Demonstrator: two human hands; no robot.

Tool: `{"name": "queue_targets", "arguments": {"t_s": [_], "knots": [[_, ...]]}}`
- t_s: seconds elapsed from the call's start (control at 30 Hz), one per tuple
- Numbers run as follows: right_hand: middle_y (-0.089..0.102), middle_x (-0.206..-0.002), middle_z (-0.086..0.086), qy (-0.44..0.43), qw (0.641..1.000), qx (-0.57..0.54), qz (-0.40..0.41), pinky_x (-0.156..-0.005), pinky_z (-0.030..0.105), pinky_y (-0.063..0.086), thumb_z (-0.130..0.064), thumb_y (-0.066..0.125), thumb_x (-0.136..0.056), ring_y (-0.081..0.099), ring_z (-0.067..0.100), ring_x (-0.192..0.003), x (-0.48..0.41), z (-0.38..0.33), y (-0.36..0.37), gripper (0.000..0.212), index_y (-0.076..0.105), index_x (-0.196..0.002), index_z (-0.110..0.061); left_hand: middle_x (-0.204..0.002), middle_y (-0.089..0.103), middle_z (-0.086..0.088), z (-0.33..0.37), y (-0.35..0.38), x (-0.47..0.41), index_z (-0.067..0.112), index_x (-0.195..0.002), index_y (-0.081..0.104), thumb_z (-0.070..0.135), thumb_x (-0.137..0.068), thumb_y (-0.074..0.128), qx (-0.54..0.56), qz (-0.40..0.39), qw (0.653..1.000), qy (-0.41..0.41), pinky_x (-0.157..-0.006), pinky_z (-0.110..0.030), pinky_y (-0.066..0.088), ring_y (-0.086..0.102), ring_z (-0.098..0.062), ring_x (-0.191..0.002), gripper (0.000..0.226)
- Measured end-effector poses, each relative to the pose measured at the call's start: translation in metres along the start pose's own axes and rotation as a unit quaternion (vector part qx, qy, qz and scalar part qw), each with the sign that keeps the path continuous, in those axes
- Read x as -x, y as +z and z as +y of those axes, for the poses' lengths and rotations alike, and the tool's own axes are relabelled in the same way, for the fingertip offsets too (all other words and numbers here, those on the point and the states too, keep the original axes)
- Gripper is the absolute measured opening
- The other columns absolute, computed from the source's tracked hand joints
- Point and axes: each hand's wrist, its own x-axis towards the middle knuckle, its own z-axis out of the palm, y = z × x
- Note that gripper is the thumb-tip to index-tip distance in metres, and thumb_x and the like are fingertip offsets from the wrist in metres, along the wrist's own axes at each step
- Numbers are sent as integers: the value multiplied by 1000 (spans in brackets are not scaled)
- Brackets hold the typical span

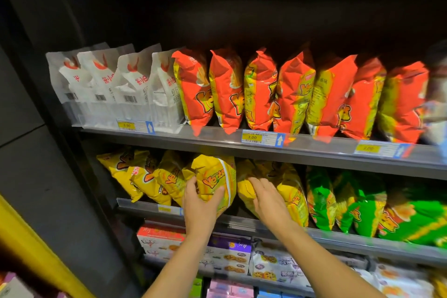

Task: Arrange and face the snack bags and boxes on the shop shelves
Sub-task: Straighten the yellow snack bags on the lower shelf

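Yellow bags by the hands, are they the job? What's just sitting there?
In the job: left hand, gripping the front yellow bag; right hand, resting flat on the next yellow bag.
Just sitting: red bags, white bags, green bags, price tag.

Reads 3.90 on left price tag [126,125] under white bags [130,84] | reads 3.00 on middle price tag [252,137] under orange bags [227,89] | shows orange logo starting "Ye" on yellow bag [212,179]

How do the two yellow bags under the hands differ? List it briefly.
The left-hand bag faces out, logo showing; the right-hand bag is turned, no logo showing. The left hand grips its bag; the right hand lies flat on the other. Both are yellow, on the same shelf.
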Motion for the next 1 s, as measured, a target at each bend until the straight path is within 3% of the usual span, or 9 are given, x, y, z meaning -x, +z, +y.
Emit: {"name": "queue_targets", "arguments": {"t_s": [0.1, 0.33, 0.6, 1.0], "knots": [[52, -138, 2, 6, 1000, -7, 3, -106, 32, 45, -5, 59, -95, 51, 21, -128, 1, 4, -2, 64, 41, -155, -21, -134, 60, 10, 0, 15, -8, 39, -141, 47, 72, -66, 76, -16, 17, 1000, 12, -105, -52, 52, 55, -20, -129, 86], [54, -133, 4, 19, 1000, -17, 7, -102, 33, 46, -4, 59, -95, 53, 23, -124, 2, 7, -4, 63, 42, -154, -18, -143, 54, -4, 3, 36, -17, 18, -146, 46, 39, -82, 87, -46, 31, 998, 1, -110, -51, 45, 48, -28, -135, 79], [54, -131, 3, 16, 999, -28, 16, -102, 32, 45, -3, 60, -94, 53, 22, -123, 4, 4, -5, 63, 44, -152, -20, -141, 54, -11, -6, 44, -29, 10, -143, 44, 36, -81, 89, -64, 24, 997, -37, -108, -53, 46, 50, -34, -133, 80], [55, -133, 4, -1, 999, -45, 20, -105, 32, 44, 0, 62, -93, 54, 23, -125, 7, 0, -8, 65, 45, -153, -18, -135, 51, -13, -9, 55, -38, 8, -134, 45, 39, -82, 88, -108, 17, 993, -49, -92, -49, 49, 54, -36, -123, 74]]}}
